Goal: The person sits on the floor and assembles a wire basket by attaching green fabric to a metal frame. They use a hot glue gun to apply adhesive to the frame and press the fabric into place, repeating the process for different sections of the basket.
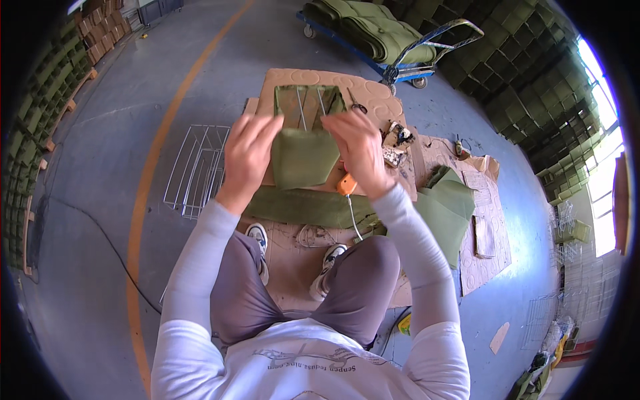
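An open-topped box of green fabric over a wire frame stands on cardboard in front of me, with thin metal rods across its opening. My left hand is at its left upper edge, fingers bent together in a pinch. At the right upper edge my right hand has its fingers likewise curled in on the rim. Both sets of fingertips partly hide the edge they touch. Just below my right hand lies an orange-handled tool with a white cord, partly hidden by the box.
Left of the cardboard stands a bare wire frame. Scissors and charred scraps lie at the right, near green fabric sheets. A blue trolley carries folded green material. Green boxes are stacked behind.
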The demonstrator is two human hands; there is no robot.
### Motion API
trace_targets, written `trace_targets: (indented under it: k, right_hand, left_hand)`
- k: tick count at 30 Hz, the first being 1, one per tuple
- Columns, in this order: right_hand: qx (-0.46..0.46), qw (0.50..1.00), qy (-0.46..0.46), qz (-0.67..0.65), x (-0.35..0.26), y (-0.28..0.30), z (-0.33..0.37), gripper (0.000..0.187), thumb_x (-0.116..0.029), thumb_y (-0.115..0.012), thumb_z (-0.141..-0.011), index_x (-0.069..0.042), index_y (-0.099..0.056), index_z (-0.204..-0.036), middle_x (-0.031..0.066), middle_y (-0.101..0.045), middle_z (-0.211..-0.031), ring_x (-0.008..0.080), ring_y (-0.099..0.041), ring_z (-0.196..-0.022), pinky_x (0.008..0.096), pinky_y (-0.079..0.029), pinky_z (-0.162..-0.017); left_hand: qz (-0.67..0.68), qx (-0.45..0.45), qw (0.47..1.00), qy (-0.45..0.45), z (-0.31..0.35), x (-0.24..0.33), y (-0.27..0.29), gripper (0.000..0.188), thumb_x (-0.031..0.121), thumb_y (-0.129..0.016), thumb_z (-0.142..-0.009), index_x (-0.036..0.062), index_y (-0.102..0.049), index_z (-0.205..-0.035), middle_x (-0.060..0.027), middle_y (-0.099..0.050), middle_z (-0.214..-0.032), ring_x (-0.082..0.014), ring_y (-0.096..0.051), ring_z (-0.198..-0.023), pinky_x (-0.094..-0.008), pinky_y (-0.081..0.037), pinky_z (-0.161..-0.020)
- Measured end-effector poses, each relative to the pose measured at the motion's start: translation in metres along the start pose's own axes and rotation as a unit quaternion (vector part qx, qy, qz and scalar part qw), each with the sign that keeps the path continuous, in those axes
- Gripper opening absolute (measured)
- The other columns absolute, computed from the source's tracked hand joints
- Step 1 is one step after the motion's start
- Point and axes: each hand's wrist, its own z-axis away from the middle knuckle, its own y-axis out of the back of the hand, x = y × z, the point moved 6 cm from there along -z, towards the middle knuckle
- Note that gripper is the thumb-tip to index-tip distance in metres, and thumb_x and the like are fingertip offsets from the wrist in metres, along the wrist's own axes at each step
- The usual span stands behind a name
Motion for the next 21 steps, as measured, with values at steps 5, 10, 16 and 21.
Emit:
trace_targets:
  k: [5, 10, 16, 21]
  right_hand:
    - [0.048, 0.995, 0.074, 0.042, -0.018, -0.022, 0.040, 0.045, 0.001, -0.062, -0.068, 0.002, -0.066, -0.112, 0.0126, -0.060, -0.107, 0.0316, -0.059, -0.101, 0.0401, -0.051, -0.085]
    - [0.049, 0.990, 0.104, 0.086, -0.010, -0.041, 0.036, 0.044, -0.004, -0.062, -0.069, 0.002, -0.065, -0.112, 0.0112, -0.058, -0.109, 0.0285, -0.058, -0.102, 0.0388, -0.051, -0.084]
    - [0.069, 0.991, 0.099, 0.055, -0.003, -0.045, 0.023, 0.031, -0.003, -0.064, -0.069, 0.001, -0.067, -0.100, 0.0081, -0.058, -0.097, 0.0257, -0.058, -0.092, 0.0367, -0.051, -0.076]
    - [0.033, 0.998, 0.049, -0.006, 0.003, -0.044, 0.008, 0.014, 0.001, -0.069, -0.070, -0.001, -0.066, -0.084, 0.0080, -0.059, -0.086, 0.0273, -0.057, -0.084, 0.0373, -0.051, -0.072]
  left_hand:
    - [-0.020, -0.073, 0.995, -0.065, 0.030, 0.029, -0.007, 0.031, 0.002, -0.069, -0.073, -0.0039, -0.068, -0.103, -0.0078, -0.062, -0.103, -0.0223, -0.060, -0.091, -0.0337, -0.053, -0.079]
    - [-0.064, -0.060, 0.995, -0.053, 0.022, 0.016, -0.021, 0.027, 0.003, -0.070, -0.076, -0.0031, -0.069, -0.102, -0.0070, -0.062, -0.103, -0.0207, -0.059, -0.092, -0.0319, -0.053, -0.080]
    - [-0.024, -0.061, 0.998, -0.027, 0.017, 0.006, -0.030, 0.028, -0.001, -0.072, -0.071, -0.0028, -0.069, -0.099, -0.0089, -0.062, -0.095, -0.0248, -0.060, -0.088, -0.0348, -0.053, -0.075]
    - [0.009, -0.110, 0.994, -0.006, 0.002, 0.002, -0.035, 0.016, -0.003, -0.070, -0.073, -0.0029, -0.067, -0.089, -0.0093, -0.059, -0.087, -0.0253, -0.058, -0.084, -0.0363, -0.051, -0.071]
